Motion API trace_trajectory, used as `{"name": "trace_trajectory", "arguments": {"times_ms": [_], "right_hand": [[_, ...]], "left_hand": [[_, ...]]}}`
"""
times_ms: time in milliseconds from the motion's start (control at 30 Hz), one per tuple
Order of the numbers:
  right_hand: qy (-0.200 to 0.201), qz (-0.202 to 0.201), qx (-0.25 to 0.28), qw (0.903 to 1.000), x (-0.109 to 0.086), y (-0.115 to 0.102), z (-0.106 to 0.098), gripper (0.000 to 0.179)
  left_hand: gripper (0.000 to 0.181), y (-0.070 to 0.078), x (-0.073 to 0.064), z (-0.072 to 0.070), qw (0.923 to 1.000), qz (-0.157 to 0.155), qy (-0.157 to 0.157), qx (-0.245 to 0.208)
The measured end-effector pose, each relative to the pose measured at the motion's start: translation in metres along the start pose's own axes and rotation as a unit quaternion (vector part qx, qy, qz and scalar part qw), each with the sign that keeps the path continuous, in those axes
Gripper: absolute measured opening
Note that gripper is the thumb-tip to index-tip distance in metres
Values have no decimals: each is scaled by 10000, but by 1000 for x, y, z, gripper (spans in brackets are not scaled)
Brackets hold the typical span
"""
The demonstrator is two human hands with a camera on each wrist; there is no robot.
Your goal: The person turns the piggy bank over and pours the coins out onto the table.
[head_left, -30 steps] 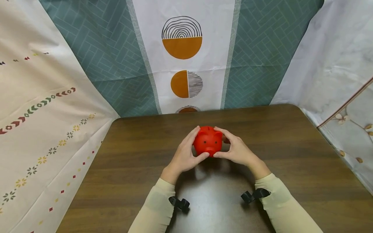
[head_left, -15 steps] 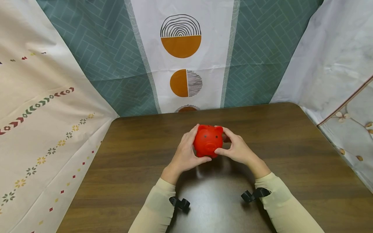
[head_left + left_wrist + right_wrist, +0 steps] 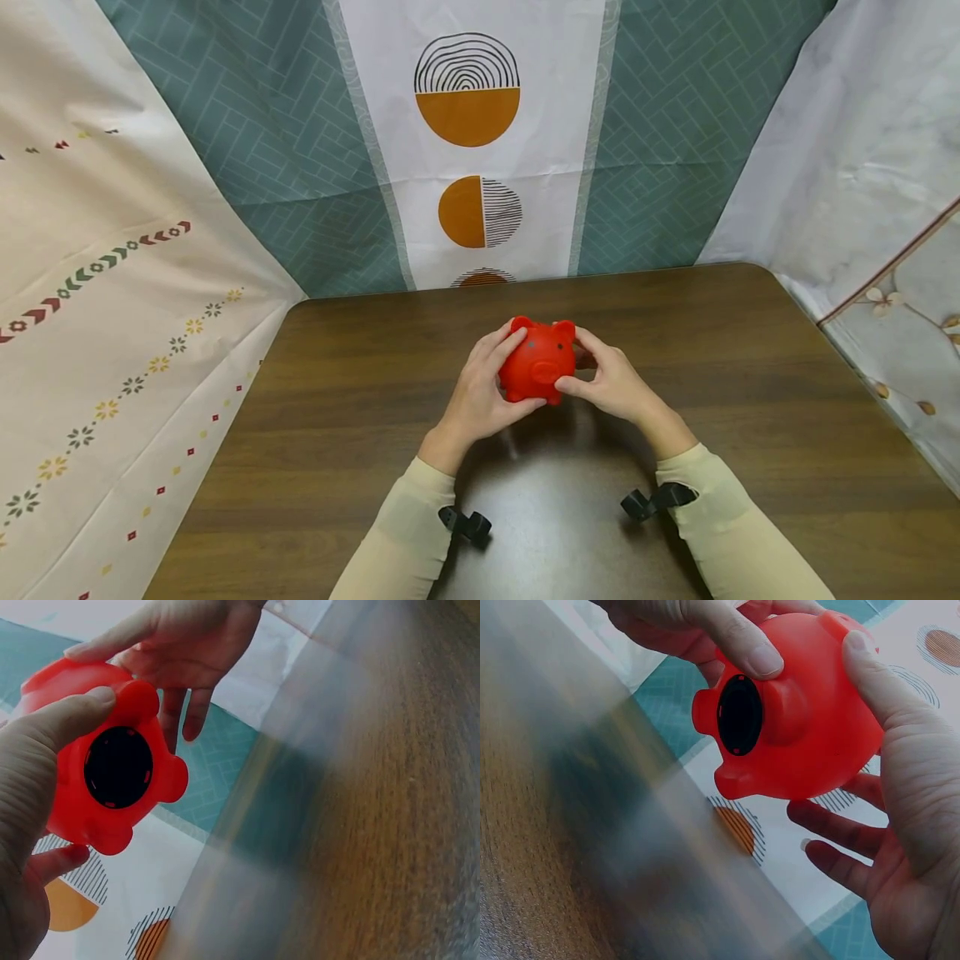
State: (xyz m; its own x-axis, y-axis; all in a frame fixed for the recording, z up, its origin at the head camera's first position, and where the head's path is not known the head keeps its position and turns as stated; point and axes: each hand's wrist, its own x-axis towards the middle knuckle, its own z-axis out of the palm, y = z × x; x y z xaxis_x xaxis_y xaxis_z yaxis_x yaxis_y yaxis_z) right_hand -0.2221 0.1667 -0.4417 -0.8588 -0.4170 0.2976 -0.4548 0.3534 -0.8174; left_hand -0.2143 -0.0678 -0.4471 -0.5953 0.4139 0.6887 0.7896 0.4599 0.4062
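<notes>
A red piggy bank (image 3: 534,375) is held off the table between both hands, its snout facing the head camera. My left hand (image 3: 480,392) grips it from the left, with fingertips by one ear and the thumb low, beside a foot. From the right, my right hand (image 3: 615,385) grips it, thumb near the snout and fingers behind. In the left wrist view, a round black plug (image 3: 118,767) shows on the belly among the stubby feet. The same belly side is visible in the right wrist view, where the left thumb (image 3: 761,656) presses beside the plug.
The brown wooden table (image 3: 360,433) lies below the hands. A green and white patterned cloth (image 3: 495,167) hangs behind its far edge, with pale cloths at the left and right sides. Black wrist straps (image 3: 465,525) are on both sleeves.
The piggy bank has tilted back, so its snout and eyes sit higher, and it has turned slightly to the right. Fingers of the left hand have moved onto its front near the ear.
</notes>
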Motion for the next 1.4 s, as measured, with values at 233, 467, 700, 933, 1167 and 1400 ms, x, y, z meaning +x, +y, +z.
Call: {"name": "trace_trajectory", "arguments": {"times_ms": [233,467,700,933,1167,1400], "right_hand": [[23,-96,-211,9997,-3,-37,-5,65],[82,-277,-74,9996,0,-25,-2,83],[190,-536,-120,9983,2,-6,3,102],[83,-884,-491,9948,2,-10,8,103],[355,-979,-540,9931,1,-12,9,91],[415,-975,-462,9933,2,-12,10,87]], "left_hand": [[89,0,0,0,9998,-125,60,-146],[88,2,-2,0,9982,-443,176,-353],[88,0,-1,-1,9912,-977,546,-712],[85,2,-1,-2,9751,-1776,605,-1180],[82,10,3,-3,9605,-2207,472,-1630],[82,10,2,-4,9619,-2264,354,-1494]]}}
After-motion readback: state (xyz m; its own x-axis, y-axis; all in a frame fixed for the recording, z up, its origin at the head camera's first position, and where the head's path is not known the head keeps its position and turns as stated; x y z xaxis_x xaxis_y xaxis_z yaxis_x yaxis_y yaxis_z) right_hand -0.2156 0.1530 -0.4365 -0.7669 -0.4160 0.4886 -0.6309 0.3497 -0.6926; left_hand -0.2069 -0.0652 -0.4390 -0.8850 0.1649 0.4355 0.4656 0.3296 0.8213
